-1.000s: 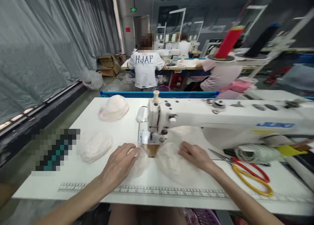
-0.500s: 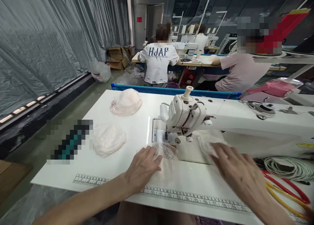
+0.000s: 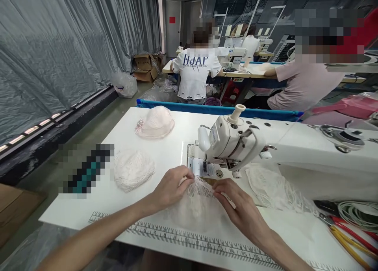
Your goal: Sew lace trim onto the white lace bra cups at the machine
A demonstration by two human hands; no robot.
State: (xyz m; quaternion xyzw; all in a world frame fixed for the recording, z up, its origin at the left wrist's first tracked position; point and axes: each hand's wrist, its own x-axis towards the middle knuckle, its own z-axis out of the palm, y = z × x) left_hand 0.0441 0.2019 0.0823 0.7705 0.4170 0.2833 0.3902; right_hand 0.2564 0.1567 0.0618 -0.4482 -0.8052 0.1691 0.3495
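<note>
Just in front of the sewing machine (image 3: 233,141), a sheer white lace piece (image 3: 196,204) lies on the table, its gathered upper edge near the needle plate. My left hand (image 3: 174,186) pinches the left side of that edge between thumb and fingers. On the other side, my right hand (image 3: 236,202) grips the lace edge with its fingertips. More white lace fabric (image 3: 271,186) lies under the machine arm, right of the needle. Two pale cup-shaped lace pieces, one farther back (image 3: 158,122) and one nearer (image 3: 133,169), rest left of the machine.
A printed ruler strip (image 3: 189,237) runs along the table's front. Red- and yellow-handled tools (image 3: 351,235) and a coiled cord (image 3: 358,216) lie at the right. A blue cloth trough (image 3: 183,106) borders the back. People sit at machines beyond, near a grey curtain (image 3: 73,46).
My right hand has left the fabric under the machine arm and moved left to the lace before the needle. My left hand has shifted slightly up to the lace edge. The view has turned left.
</note>
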